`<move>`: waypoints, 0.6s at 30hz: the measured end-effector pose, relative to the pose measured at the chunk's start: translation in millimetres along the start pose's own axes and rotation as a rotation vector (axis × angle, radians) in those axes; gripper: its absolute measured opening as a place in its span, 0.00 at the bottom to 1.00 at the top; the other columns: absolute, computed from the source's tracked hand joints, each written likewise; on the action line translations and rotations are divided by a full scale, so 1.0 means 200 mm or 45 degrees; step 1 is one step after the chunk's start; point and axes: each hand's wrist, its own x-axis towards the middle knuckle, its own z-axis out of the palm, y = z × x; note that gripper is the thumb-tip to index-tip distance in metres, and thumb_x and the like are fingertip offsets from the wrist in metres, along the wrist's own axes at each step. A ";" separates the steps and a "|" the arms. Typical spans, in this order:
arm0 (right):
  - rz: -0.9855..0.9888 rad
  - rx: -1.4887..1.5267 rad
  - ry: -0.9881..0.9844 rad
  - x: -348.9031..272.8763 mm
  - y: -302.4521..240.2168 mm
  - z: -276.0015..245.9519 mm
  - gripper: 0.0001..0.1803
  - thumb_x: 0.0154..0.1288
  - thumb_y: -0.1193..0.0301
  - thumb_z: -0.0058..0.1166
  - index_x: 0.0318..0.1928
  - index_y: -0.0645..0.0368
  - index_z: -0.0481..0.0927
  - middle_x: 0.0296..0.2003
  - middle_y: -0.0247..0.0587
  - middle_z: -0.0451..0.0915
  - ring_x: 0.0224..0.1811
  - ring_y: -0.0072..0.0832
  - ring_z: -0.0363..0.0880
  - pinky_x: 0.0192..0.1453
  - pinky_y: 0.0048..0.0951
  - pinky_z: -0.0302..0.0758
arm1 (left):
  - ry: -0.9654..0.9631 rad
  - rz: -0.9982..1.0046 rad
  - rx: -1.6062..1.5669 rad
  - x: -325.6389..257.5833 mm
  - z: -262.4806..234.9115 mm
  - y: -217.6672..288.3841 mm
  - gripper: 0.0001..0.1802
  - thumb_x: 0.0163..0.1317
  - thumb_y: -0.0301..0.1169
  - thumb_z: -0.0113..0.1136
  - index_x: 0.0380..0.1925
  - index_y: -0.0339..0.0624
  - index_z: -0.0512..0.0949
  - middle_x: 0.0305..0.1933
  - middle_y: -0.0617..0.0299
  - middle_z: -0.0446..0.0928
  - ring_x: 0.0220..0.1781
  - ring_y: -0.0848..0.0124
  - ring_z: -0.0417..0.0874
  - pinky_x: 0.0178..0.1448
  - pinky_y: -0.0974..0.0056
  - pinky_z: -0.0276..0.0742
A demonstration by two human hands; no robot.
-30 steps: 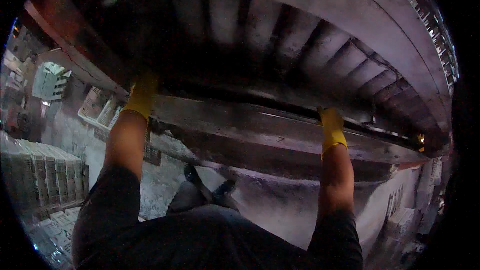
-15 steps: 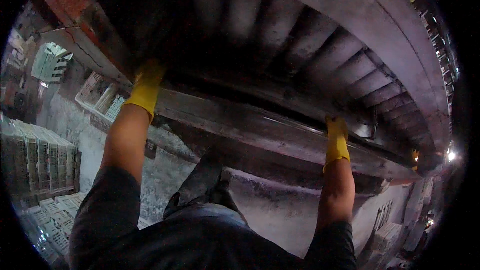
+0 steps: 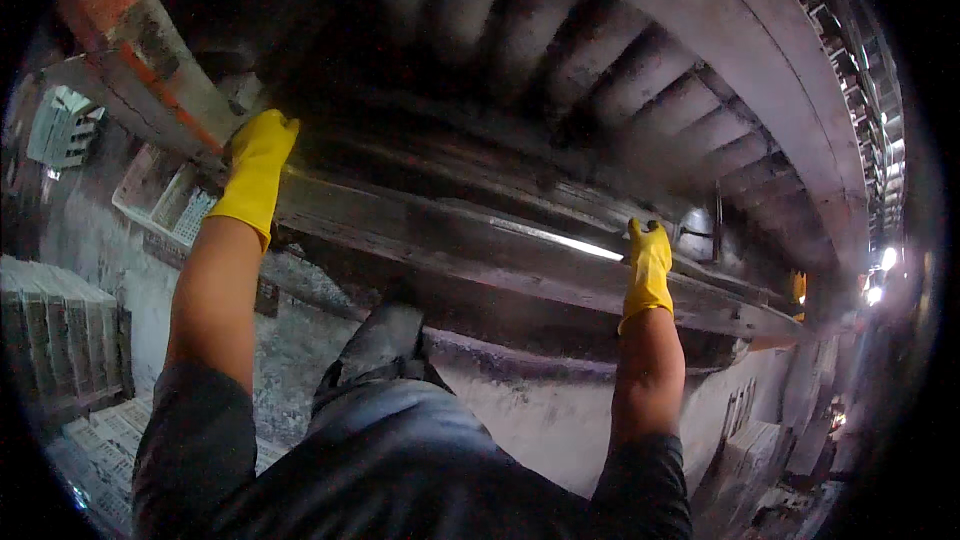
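Both my hands wear yellow rubber gloves. My left hand (image 3: 260, 155) is closed at the left part of a long dark board (image 3: 470, 165), beside an orange-edged upright beam (image 3: 150, 50). My right hand (image 3: 650, 255) is curled over the same board further right, fingertips bent down into shadow. Just on my side of the board runs a thick worn wooden beam (image 3: 420, 235). A thin bright strip (image 3: 560, 238) shows along it between my hands. The far side of the board is lost in darkness.
Pale slats (image 3: 590, 70) line the far side under a broad curved rim (image 3: 760, 30). White plastic crates stand at left (image 3: 180, 205), with a stack of crates (image 3: 65, 330) lower down. Another yellow glove (image 3: 798, 290) shows at the right end of the beam. Bright lamps (image 3: 888, 258) shine beyond.
My hands and the dark board have risen a little, and both gloves now show more fully. The bright strip between my hands has become plainer. The whole view has shifted slightly left.
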 end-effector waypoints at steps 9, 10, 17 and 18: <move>0.024 -0.115 -0.100 -0.12 -0.06 -0.10 0.41 0.67 0.40 0.60 0.68 0.59 0.76 0.57 0.52 0.85 0.54 0.45 0.88 0.60 0.43 0.79 | 0.044 0.022 0.006 0.01 0.04 -0.07 0.26 0.69 0.56 0.56 0.55 0.51 0.85 0.59 0.53 0.84 0.62 0.47 0.84 0.62 0.43 0.78; 0.077 -0.121 -0.120 -0.13 -0.09 -0.11 0.42 0.67 0.39 0.59 0.69 0.56 0.75 0.62 0.52 0.82 0.62 0.47 0.82 0.65 0.44 0.76 | 0.046 0.017 0.001 0.00 0.05 -0.07 0.27 0.69 0.56 0.56 0.55 0.51 0.85 0.59 0.52 0.84 0.61 0.48 0.84 0.62 0.43 0.78; 0.137 -0.091 -0.259 -0.15 -0.13 -0.18 0.37 0.68 0.42 0.59 0.68 0.54 0.78 0.63 0.50 0.81 0.67 0.49 0.79 0.68 0.45 0.75 | 0.070 0.007 -0.014 -0.03 0.01 -0.06 0.26 0.69 0.56 0.57 0.53 0.49 0.85 0.57 0.51 0.85 0.60 0.48 0.85 0.61 0.46 0.79; 0.117 -0.076 -0.254 -0.16 -0.14 -0.18 0.36 0.69 0.42 0.59 0.67 0.54 0.79 0.63 0.50 0.82 0.66 0.49 0.79 0.67 0.45 0.75 | 0.070 0.012 -0.006 -0.02 0.01 -0.07 0.26 0.68 0.56 0.57 0.53 0.50 0.85 0.57 0.51 0.85 0.60 0.48 0.85 0.61 0.45 0.79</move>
